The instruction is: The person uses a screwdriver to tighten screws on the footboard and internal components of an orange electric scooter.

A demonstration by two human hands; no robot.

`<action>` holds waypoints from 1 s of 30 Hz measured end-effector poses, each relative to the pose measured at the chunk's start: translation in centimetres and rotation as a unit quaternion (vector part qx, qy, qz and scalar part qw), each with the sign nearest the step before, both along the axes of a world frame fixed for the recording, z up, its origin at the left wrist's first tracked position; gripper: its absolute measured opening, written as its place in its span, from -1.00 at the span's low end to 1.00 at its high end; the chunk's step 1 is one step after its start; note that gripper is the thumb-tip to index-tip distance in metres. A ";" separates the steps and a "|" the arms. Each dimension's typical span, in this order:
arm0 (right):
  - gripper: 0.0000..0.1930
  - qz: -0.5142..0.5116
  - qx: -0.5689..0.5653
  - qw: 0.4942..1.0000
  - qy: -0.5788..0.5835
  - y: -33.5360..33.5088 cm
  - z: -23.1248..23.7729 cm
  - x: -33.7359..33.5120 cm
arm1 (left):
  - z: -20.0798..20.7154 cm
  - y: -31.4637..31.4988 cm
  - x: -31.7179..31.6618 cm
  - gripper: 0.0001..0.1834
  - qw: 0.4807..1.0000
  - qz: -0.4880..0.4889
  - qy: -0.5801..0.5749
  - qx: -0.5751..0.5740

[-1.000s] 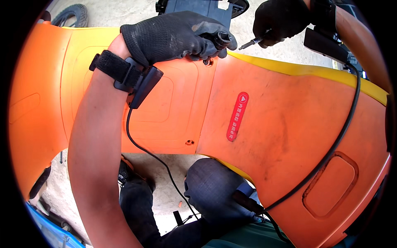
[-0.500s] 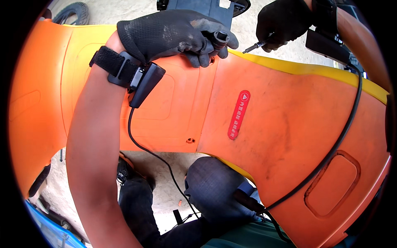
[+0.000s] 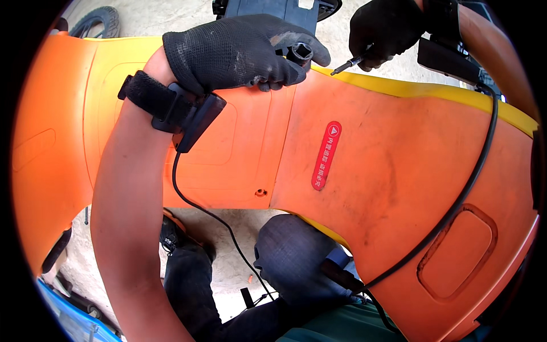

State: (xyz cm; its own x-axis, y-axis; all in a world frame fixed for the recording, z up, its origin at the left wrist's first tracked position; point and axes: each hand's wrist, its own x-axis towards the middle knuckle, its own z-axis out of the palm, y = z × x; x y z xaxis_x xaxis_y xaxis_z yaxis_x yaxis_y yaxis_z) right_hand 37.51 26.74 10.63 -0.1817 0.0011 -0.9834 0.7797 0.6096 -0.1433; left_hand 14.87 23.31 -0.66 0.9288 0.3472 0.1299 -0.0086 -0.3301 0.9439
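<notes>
My left hand (image 3: 236,54), in a black work glove, is closed around a dark socket (image 3: 302,52) whose square opening faces up. It is over the far edge of an orange plastic body panel (image 3: 364,137). To its right, my gloved right hand (image 3: 387,34) grips a screwdriver bit (image 3: 346,65) with a slim metal shank. The bit's tip points left and down toward the panel's yellow edge (image 3: 399,90), apart from the socket. The fist hides the rear part of the bit.
A recessed screw hole (image 3: 261,192) sits near the panel seam, left of a red label (image 3: 326,155). A black cable (image 3: 476,176) crosses the panel on the right; another cable (image 3: 222,221) hangs from my left wrist. Beyond are a tyre (image 3: 102,23) and a dark plastic part (image 3: 273,8).
My left fingers have curled in further and the socket has tipped, so its opening shows more fully. My right hand has shifted slightly left with the bit.
</notes>
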 end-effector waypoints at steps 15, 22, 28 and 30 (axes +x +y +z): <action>-0.65 0.021 -0.010 1.000 0.007 0.1 -0.2 0.0 | 1.7 1.7 -0.7 -0.59 0.993 -0.060 0.025 -0.102; -0.65 0.000 -0.003 1.000 -0.006 -0.1 -0.2 0.1 | 5.7 1.4 -0.7 -0.55 0.991 -0.096 0.093 -0.021; -0.67 0.005 -0.010 1.000 0.004 0.1 -0.4 0.1 | 0.6 0.1 0.3 -0.57 0.962 0.016 -0.098 0.255; -0.68 -0.004 -0.014 1.000 0.001 0.0 -0.5 0.1 | 0.4 0.3 0.3 -0.59 0.956 0.034 -0.094 0.275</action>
State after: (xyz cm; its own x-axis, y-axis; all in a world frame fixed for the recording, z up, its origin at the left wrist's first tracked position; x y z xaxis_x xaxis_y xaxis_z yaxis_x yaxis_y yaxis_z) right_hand 37.58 26.76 10.18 -0.1839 -0.0244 -0.9826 0.7845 0.5987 -0.1617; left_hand 15.18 23.57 -0.26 0.8486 0.2376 0.4727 -0.1221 -0.7814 0.6119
